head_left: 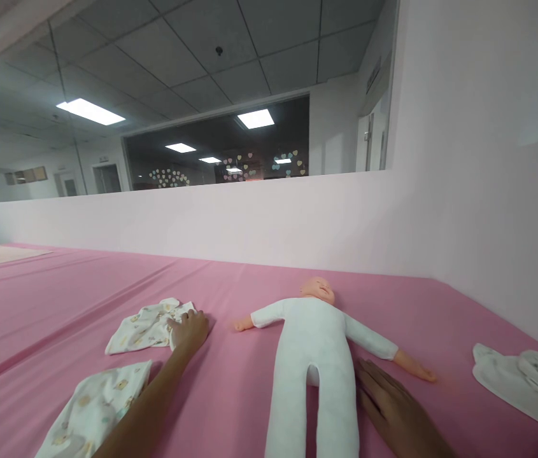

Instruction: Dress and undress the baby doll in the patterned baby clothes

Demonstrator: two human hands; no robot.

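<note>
A baby doll [314, 356] in a white one-piece suit lies on its back on the pink sheet [249, 381], head toward the wall, arms spread. My right hand [388, 407] rests flat on the sheet just right of the doll's hip, fingers stretched out. My left hand [190, 329] reaches forward, its fingers closed on the edge of a small printed white garment [147, 327] to the doll's left.
A second printed garment [90, 410] lies at the near left by my left forearm. A crumpled white cloth [521, 381] sits at the right edge. A pale pink wall [297, 222] bounds the back and right. A folded cloth [1, 254] lies far left.
</note>
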